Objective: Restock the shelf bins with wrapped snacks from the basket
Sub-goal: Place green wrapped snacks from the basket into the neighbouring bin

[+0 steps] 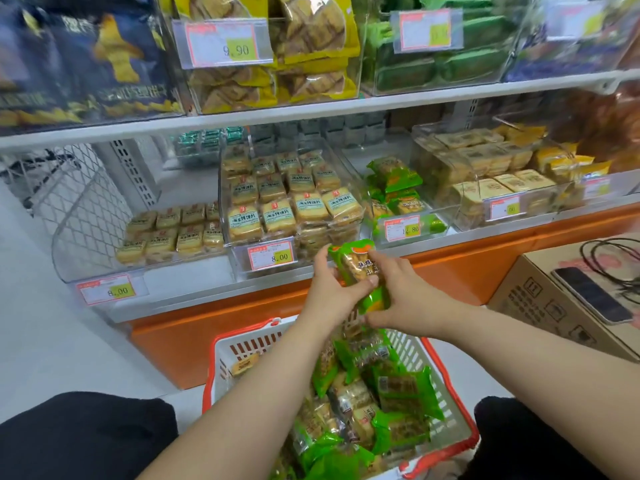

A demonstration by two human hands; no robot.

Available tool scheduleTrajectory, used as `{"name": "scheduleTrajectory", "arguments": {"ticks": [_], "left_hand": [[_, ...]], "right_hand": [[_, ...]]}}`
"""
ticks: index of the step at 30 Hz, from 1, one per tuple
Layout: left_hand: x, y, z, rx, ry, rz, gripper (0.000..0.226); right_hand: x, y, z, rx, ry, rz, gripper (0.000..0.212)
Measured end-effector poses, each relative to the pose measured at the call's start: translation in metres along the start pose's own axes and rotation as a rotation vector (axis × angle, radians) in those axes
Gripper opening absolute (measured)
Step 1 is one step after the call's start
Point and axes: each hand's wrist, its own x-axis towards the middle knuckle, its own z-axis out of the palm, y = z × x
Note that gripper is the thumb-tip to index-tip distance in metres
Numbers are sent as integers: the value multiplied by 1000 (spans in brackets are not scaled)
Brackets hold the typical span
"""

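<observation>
I'm mid-restock: my left hand (332, 289) and right hand (398, 296) both grip a stack of green-wrapped snacks (360, 271), lifted above the basket (446, 375). Next they go up and right of my hands, I think into the clear bin (349, 161) tagged 12.80 (402, 228). The wrapper's print is too blurred to read.

Brown cardboard box (540, 299) right of hands, beside orange shelf base (214, 327). Dark flat smartphone (592, 294) lying on box top; black coiled cable (609, 261) just behind phone, on same box. White wire-mesh panel (76, 199) well left of hands, at shelf end. Dark blue snack bags (79, 57) on upper shelf, far above and left. Pale floor (41, 341) left of hands.
</observation>
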Motion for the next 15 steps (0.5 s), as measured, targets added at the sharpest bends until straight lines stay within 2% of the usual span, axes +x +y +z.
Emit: {"name": "scheduleTrajectory", "arguments": {"ticks": [5,7,10,12,15], "left_hand": [[26,44,-3,255,-55,167,66],[41,57,-9,525,-36,311,57],[69,63,-23,1063,92,591,55],[85,59,-31,1258,63,619,59],[101,47,-36,1355,42,564,61]], "right_hand": [[13,8,-36,244,159,14,95],[16,13,-54,371,197,29,85],[31,28,-75,468,348,60,73],[49,38,-86,411,420,80,68],[86,44,-96,370,450,92,63]]}}
